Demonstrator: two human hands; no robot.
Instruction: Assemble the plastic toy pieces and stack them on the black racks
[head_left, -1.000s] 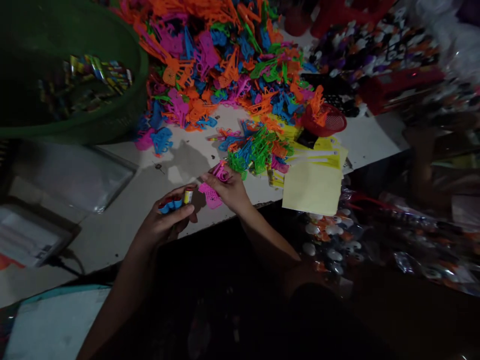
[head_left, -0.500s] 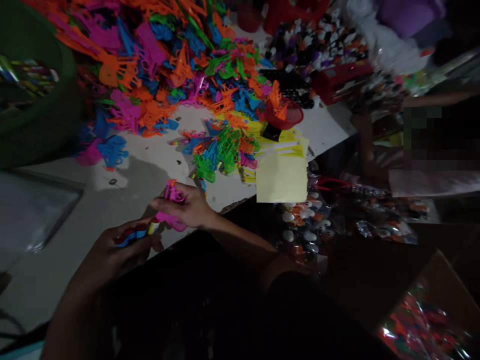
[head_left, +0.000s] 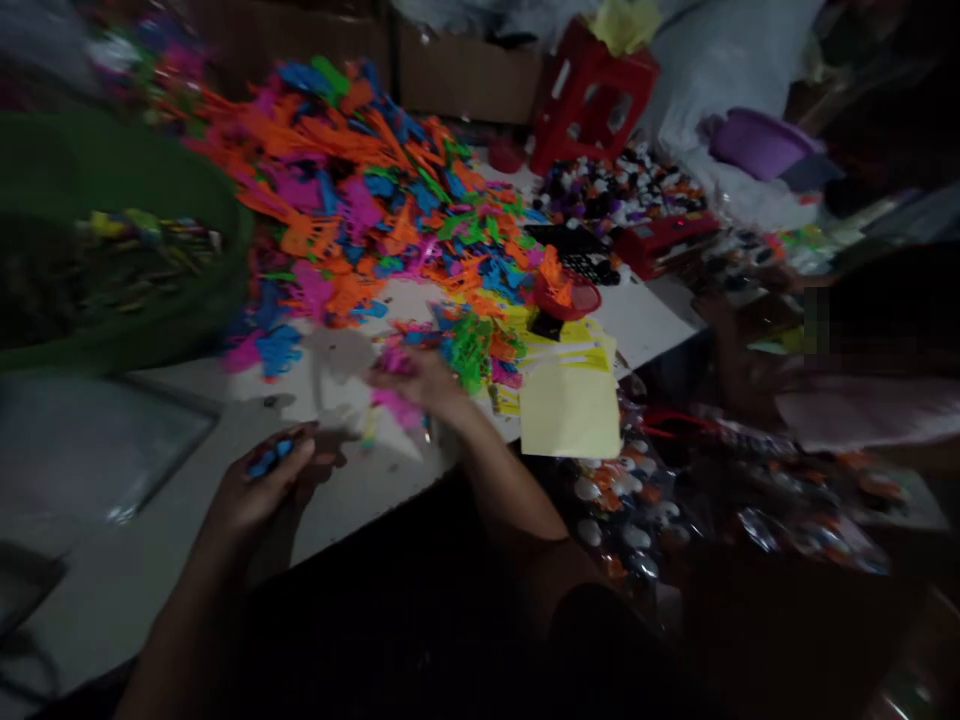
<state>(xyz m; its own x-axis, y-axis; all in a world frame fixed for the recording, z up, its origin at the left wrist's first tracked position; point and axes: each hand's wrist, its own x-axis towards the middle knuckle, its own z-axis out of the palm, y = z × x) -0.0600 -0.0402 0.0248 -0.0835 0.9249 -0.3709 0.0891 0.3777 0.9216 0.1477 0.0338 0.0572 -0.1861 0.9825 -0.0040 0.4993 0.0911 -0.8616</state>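
My right hand (head_left: 431,388) is closed around a bright pink plastic toy piece (head_left: 399,408), smeared by motion, beside a small heap of green, blue and orange pieces (head_left: 472,352). A short yellowish part (head_left: 370,425) shows just below the pink piece. Lower left, over the table, my left hand (head_left: 274,478) curls around small blue pieces (head_left: 270,457), whose exact kind I cannot make out. The two hands are apart.
A large pile of colourful plastic pieces (head_left: 337,215) covers the table's back. On the left stands a green tub (head_left: 225,270) with small sticks. Pale yellow paper (head_left: 570,412) and a red basket (head_left: 581,300) lie right. Another person's arm (head_left: 724,350) shows far right.
My right hand has moved away from my left hand towards the small heap, taking the pink piece along. The yellow-tipped part has left my left hand. The camera view has shifted upward.
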